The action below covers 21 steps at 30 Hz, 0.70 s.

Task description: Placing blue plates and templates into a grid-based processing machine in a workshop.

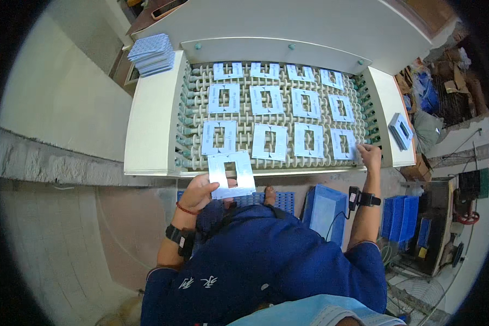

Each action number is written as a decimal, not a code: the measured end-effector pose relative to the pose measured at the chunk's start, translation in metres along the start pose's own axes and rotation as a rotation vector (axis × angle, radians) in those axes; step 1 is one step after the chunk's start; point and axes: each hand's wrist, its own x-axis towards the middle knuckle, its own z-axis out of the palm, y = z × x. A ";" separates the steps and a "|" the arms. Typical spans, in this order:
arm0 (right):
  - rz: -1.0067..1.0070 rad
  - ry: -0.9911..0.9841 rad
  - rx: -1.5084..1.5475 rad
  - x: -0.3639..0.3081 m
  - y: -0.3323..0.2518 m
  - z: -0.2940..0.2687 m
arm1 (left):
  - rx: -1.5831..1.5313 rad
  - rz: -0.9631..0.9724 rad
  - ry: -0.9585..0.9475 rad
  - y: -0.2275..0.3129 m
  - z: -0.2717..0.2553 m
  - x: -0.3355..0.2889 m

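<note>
My left hand (199, 193) grips a small stack of flat silvery plates (216, 173), each with a rectangular opening, in front of the roller conveyor's near edge. The thumb lies on top; other fingers are partly hidden beneath. At the near right, my right hand (370, 156) has its fingers curled together at the right edge of a similar plate (338, 150) lying on the rollers; their exact grip is hard to see. Several more such plates (269, 143) lie in rows across the conveyor (243, 142). The farthest row sits partly under the machine's cover.
A pile of bluish plates (151, 54) stands on the conveyor's left side ledge (153, 117). A smaller stack (401, 131) rests on the right ledge (388, 103). Blue crates (399, 217) and a blue bin (311, 209) are below to the right. A pale wall (73, 70) rises at left.
</note>
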 end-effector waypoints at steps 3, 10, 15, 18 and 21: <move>-0.105 0.049 0.055 -0.006 0.017 0.019 | 0.011 -0.014 0.033 -0.002 0.006 0.008; -0.348 -0.701 0.519 -0.122 -0.106 0.084 | 0.056 -0.055 0.056 -0.008 0.014 0.028; -0.118 -1.056 0.812 -0.156 -0.140 0.102 | 0.108 -0.064 0.064 -0.010 0.020 0.034; -0.078 -1.032 0.804 -0.155 -0.139 0.104 | 0.092 -0.042 0.064 -0.012 0.019 0.034; -0.058 -1.032 0.799 -0.156 -0.141 0.105 | 0.089 -0.047 0.081 -0.015 0.021 0.032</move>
